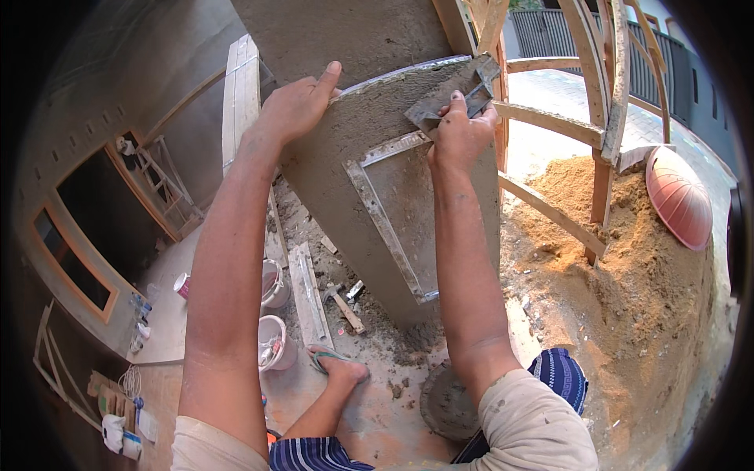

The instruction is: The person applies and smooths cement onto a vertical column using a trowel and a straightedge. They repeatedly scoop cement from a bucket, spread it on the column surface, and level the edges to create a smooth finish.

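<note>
A plastered column point(330, 188) of wet grey mortar stands in front of me, with a rectangular frame of mortar-smeared strips point(377, 208) on its face. Along its upper part runs a pale strip point(400, 72). My left hand point(298, 110) is closed at the left end of this strip, thumb up; its other fingers are mostly hidden. My right hand point(465, 129) grips a plastering trowel point(448, 98) by its handle. The trowel's mortar-covered blade is tilted against the column's upper right, just below the strip.
Wooden framing point(550, 122) rises at the right, before a sand heap point(628, 259) with a pink basin point(680, 196) on it. Below are a round mortar pan point(452, 402), a hammer point(344, 308), boards point(309, 294) and buckets point(275, 343). My foot point(339, 365) is near the buckets.
</note>
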The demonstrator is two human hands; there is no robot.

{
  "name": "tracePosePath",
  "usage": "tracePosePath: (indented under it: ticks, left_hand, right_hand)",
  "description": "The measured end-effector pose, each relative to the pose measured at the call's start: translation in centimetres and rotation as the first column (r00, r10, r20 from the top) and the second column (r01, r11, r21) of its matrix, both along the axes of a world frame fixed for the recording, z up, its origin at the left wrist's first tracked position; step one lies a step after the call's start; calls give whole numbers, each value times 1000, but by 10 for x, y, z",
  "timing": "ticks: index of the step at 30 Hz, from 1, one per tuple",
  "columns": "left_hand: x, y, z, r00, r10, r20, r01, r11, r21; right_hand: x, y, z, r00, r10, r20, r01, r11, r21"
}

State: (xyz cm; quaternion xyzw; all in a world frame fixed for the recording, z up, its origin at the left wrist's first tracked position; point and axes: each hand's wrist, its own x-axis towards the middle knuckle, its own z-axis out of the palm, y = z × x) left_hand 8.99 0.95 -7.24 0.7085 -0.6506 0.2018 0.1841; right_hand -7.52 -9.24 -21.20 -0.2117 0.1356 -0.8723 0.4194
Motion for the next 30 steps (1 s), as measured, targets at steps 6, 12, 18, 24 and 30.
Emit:
tracePosePath:
  ticks: [6, 12, 18, 24, 30]
  left_hand:
    - [5, -1, 6, 995, 46, -89, -38, 996, 85]
    - [10, -1, 1, 999, -13, -36, 15, 999, 48]
    - [12, -8, 5, 999, 32, -30, -32, 999, 17]
    - [8, 0, -3, 997, 27, -77, -24, 999, 44]
    - [16, -1, 2, 992, -15, -126, 13, 1000, -13]
  right_hand:
    - [7, -17, 1, 953, -89, -290, 99, 995, 20]
    - [7, 4, 11, 978, 49, -200, -51, 999, -3]
    - [44, 43, 0, 975, 180, -130, -178, 984, 24]
    - [64, 42, -23, 946, -6, -323, 40, 994, 99]
    - [71, 54, -29, 813, -164, -558, 153, 986, -67]
